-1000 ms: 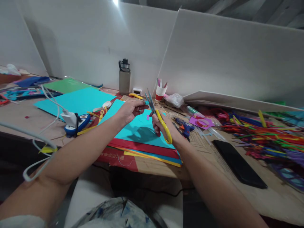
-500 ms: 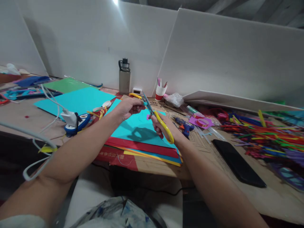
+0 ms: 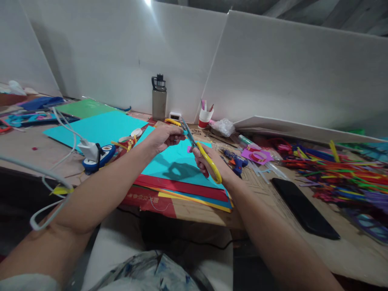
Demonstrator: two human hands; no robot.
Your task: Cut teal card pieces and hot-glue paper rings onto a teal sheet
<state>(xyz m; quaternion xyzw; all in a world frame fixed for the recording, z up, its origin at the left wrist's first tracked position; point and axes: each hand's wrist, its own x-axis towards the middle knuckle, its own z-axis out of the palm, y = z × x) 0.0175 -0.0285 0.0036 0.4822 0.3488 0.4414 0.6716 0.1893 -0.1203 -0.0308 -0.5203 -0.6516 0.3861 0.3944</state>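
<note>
Yellow-handled scissors (image 3: 209, 161) are in my right hand (image 3: 203, 158), their blades pointing up and to the left. The blades are beside a small turquoise piece (image 3: 185, 132) pinched in the fingertips of my left hand (image 3: 169, 137). Both hands are above a turquoise sheet (image 3: 163, 166), which lies on top of a stack with red, blue and yellow sheets. A small pink scrap (image 3: 189, 149) shows next to my right fingers. Another yellow handle (image 3: 173, 121) is visible behind my left hand.
A bottle (image 3: 159, 98) and a paper cup with pens (image 3: 205, 117) stand behind. To the right are a glue gun (image 3: 238, 163), a black phone (image 3: 304, 208) and colourful strips (image 3: 342, 173). At the left, a power strip (image 3: 98, 159) has a looping white cable.
</note>
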